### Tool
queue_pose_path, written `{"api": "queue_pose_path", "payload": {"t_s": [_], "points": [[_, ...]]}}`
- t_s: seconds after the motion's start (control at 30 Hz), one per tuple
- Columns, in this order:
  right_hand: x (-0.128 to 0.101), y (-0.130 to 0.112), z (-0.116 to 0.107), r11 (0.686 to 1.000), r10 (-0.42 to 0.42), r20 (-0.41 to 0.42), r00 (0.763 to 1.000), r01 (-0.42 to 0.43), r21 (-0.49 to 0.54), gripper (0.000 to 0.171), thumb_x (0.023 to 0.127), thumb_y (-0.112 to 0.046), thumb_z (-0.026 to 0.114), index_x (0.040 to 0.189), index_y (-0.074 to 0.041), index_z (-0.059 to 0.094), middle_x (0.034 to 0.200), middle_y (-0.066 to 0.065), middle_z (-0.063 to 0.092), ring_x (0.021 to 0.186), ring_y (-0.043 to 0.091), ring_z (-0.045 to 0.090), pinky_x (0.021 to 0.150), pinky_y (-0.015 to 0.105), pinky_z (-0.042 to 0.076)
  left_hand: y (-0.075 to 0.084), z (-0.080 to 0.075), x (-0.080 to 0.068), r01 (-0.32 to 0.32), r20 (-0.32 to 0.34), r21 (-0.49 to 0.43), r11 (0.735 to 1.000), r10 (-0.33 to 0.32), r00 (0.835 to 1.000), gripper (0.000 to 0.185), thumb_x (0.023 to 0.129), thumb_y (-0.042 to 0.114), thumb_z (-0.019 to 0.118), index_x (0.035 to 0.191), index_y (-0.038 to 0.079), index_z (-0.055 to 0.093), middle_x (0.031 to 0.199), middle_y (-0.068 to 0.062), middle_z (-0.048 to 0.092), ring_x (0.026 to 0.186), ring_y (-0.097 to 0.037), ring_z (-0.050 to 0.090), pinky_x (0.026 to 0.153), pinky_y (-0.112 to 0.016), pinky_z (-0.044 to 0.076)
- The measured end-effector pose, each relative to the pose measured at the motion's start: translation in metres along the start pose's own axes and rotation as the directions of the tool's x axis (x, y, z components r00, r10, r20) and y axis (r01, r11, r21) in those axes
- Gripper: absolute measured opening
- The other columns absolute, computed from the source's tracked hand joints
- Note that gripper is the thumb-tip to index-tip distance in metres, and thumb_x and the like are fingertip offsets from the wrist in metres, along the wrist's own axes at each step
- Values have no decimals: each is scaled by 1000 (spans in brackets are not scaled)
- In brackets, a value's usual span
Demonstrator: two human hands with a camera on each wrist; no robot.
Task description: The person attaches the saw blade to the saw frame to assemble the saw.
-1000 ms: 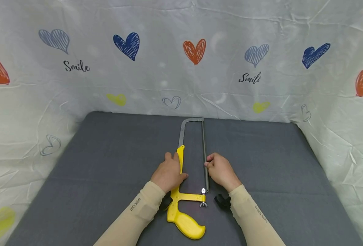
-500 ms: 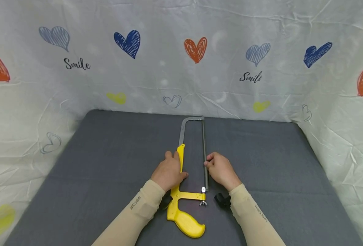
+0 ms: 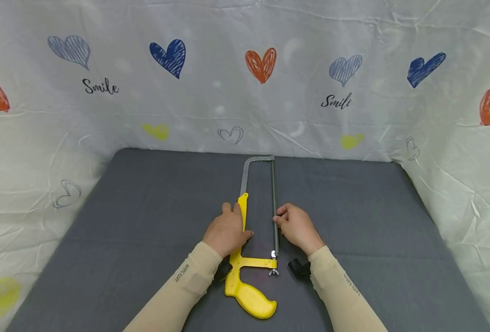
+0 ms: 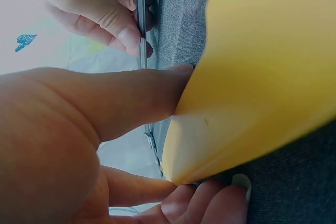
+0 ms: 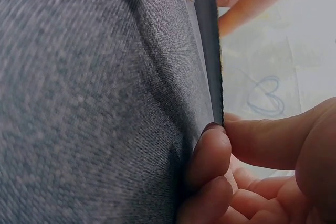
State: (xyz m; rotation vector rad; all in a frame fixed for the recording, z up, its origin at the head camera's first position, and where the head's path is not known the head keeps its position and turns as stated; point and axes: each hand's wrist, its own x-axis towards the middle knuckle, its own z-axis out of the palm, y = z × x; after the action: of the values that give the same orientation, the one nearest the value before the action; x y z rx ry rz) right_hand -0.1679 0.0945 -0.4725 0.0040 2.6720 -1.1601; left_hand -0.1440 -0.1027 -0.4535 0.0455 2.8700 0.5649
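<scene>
Taking the middle of the hacksaw as the dial's centre, the widest open stretches of the desk lie toward 10 and 2 o'clock. At 12, the metal arch stands near the patterned sheet, leaving only a narrow way past. A long gap runs between the yellow spine and the blade; the left hand intrudes from 9, the right hand blocks 3, and the crossbar closes 6. Sleeved forearms bar 8 and 4, the handle between them.
</scene>
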Motion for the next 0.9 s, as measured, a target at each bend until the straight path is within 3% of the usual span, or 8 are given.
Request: {"api": "queue_pose_path", "payload": {"t_s": [0.33, 0.9], "points": [[0, 0, 3, 999, 35, 10, 999, -35, 4, 20, 108, -24, 68, 120, -8, 69, 90, 5, 71, 73, 17, 64, 63, 31, 48, -1, 1, 0, 4, 7, 19, 1000, -4, 1000, 91, 94, 32, 87, 160, -9, 40, 137, -30, 52, 72, -27, 66, 70, -41, 64], [-1, -1, 2, 998, -14, -13, 1000, 13, -55, 19, 106, -23, 71, 117, -8, 70, 87, 5, 70, 72, 17, 60, 63, 30, 46, -1, 1, 1, -1, 16, 26, 1000, 0, 1000, 92, 95, 33, 86, 162, -9, 39, 139, -30, 52, 72, -27, 66, 71, -42, 64]]}}
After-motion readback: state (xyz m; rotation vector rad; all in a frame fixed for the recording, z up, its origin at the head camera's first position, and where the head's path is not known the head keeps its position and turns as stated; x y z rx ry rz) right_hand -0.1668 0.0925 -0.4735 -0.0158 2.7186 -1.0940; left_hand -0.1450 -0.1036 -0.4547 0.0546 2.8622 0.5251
